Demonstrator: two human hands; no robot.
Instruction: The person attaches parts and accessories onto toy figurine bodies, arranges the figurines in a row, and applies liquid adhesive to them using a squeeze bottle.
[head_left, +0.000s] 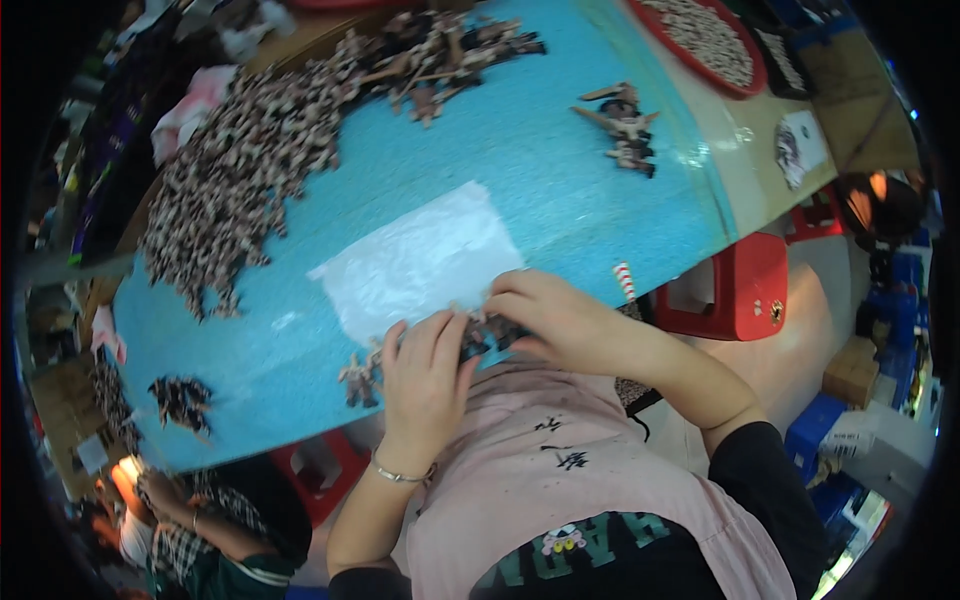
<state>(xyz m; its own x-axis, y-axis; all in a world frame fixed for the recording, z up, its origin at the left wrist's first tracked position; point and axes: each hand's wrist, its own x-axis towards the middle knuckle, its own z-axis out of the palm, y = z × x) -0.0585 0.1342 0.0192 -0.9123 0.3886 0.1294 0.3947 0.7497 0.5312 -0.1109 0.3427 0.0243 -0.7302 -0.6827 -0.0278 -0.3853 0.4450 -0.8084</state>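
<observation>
At the near edge of the blue table [390, 190], my left hand [425, 375] curls over a short row of small brown-and-beige figures [478, 335]. My right hand [545, 310] closes on the right end of the same row, with its fingertips at the rim of a flat white plastic sheet [425, 260]. What each finger grips is partly hidden under the hands. Just left of my left hand, a few pale figures [357, 382] stick out along the edge. Crumpled and shiny, the sheet lies directly beyond both hands.
A large pile of figures [250, 165] covers the far left. Smaller clusters lie at right [630, 130] and near left [182, 400]. A red tray [745, 75] of pale pieces sits far right. Below the right edge stands a red stool [755, 290]. Another person [220, 530] works at lower left.
</observation>
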